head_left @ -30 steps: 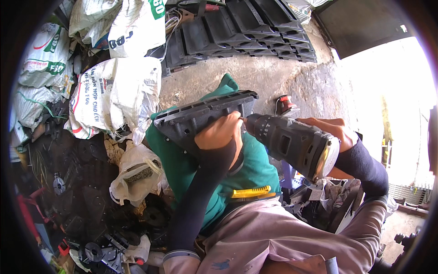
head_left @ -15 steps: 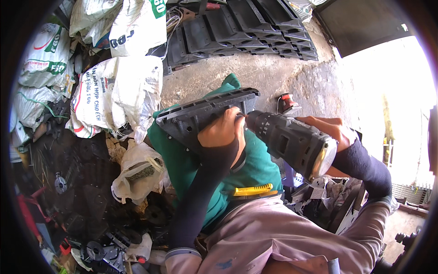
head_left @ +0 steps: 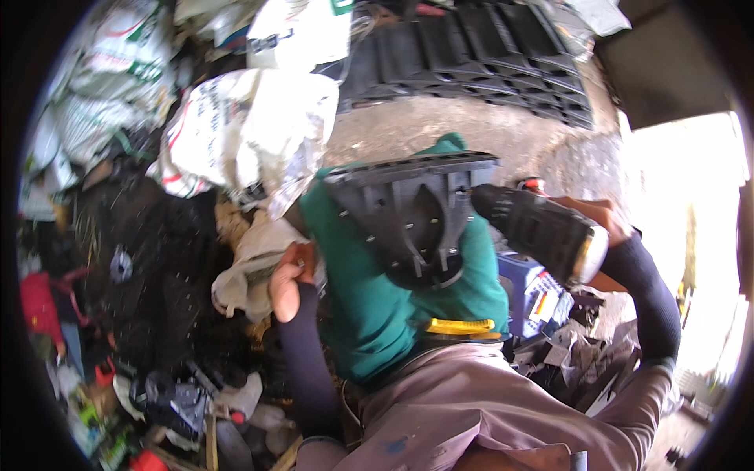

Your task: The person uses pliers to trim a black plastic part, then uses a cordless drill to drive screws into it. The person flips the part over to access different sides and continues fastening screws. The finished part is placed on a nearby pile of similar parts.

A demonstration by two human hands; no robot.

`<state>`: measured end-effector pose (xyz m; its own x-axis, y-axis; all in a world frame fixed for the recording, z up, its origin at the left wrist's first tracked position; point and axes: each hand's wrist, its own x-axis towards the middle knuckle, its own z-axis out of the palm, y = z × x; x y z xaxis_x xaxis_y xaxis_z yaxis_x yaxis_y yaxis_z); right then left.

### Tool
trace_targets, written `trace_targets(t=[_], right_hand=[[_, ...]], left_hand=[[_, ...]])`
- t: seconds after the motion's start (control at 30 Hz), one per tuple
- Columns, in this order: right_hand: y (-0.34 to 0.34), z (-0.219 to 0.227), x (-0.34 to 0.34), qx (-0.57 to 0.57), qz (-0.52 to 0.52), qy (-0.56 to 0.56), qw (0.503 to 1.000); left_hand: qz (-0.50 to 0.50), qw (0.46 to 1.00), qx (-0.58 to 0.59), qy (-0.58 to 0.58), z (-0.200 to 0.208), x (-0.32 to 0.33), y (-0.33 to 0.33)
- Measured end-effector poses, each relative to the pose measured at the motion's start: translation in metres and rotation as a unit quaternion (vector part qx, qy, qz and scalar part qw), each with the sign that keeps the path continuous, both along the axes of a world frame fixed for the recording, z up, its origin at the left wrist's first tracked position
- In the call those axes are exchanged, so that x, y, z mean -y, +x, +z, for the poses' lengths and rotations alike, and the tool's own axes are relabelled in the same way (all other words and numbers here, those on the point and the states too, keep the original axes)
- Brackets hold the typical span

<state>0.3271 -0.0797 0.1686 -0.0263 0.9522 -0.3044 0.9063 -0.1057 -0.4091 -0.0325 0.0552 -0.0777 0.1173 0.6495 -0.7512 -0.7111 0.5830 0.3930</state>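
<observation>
- right hand [head_left: 601,216] has its fingers closed around the back of a black power drill [head_left: 542,231], tip pushed against the right side of a black plastic part [head_left: 416,216]
- left hand [head_left: 289,281] sits down by the left edge of the green cloth [head_left: 369,306], fingers curled like it's pinching something, but honestly can't tell what or how tight
- the plastic part rests on the green cloth over the lap, and no hand seems to hold it, so I'd guess the drill could spin it or skate off toward the leg
- room is tight: white sacks [head_left: 251,133] and a pile of junk crowd the left, black plastic panels [head_left: 487,55] ahead, scrap bits on the right; only the concrete floor [head_left: 408,129] in front looks open
</observation>
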Motion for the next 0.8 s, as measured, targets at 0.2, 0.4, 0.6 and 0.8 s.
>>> trace_targets(t=[0.2,0.4,0.6,0.8], right_hand=[[-0.015,0.002,0.037,-0.017,-0.166,0.022,0.986],[-0.003,-0.024,0.097,-0.535,-0.422,-0.008,0.732],[0.011,-0.099,0.106,-0.450,-0.348,-0.177,0.803],[-0.014,-0.114,0.088,-0.489,-0.343,-0.195,0.778]], left_hand=[[-0.062,0.969,0.130,0.201,0.010,0.015,-0.016],[-0.179,0.956,0.148,0.179,0.041,0.022,0.004],[-0.256,0.930,0.161,0.211,0.079,0.033,0.033],[-0.314,0.907,0.135,0.247,0.100,0.031,0.048]])
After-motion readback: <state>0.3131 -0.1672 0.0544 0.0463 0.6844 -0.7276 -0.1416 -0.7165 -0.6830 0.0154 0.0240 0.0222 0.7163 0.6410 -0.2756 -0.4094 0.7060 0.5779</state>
